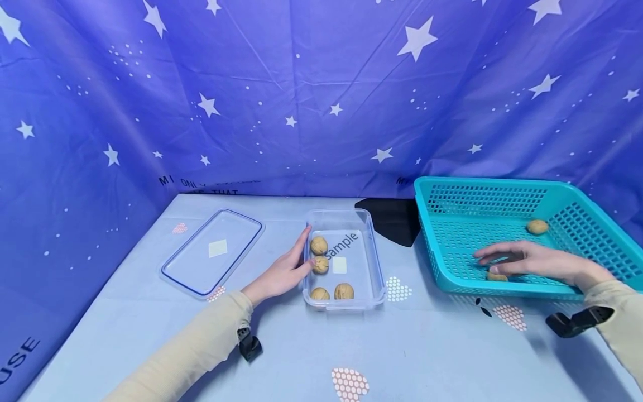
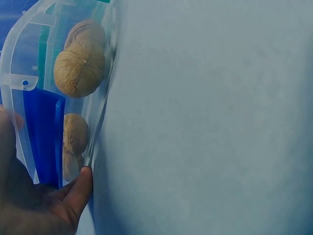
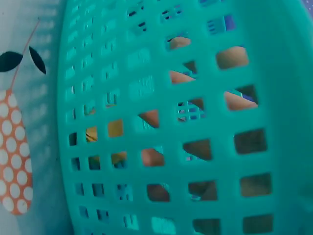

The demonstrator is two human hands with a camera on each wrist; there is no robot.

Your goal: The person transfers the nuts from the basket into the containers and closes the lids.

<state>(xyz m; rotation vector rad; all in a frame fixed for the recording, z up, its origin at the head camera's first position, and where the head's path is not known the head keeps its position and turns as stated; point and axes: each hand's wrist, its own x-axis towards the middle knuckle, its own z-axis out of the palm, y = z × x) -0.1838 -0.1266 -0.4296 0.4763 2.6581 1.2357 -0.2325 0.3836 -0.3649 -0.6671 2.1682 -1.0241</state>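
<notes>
My left hand [image 1: 281,274] grips the left side of a clear plastic food container [image 1: 359,304], its thumb tip over the rim. Low on the outer wall, beside the blue flap [image 2: 44,137], a fingertip shows in the left wrist view. Several walnuts [image 1: 344,291] sit inside, along the container's left and near sides. Over the floor of a turquoise basket [image 1: 427,240], my right hand [image 1: 537,262] has its fingers extended, with the thumb at a walnut [image 1: 497,277]. Through the basket's holes the right wrist view shows parts of that walnut [image 3: 116,128] and fingers [image 3: 232,58].
Farther back in the basket lies another walnut [image 1: 537,226]. A clear lid [image 1: 193,254] with a blue seal lies left of the container. Behind the container's right side is a black patch [image 1: 392,220]. A blue star-patterned curtain [image 1: 301,139] stands behind the table.
</notes>
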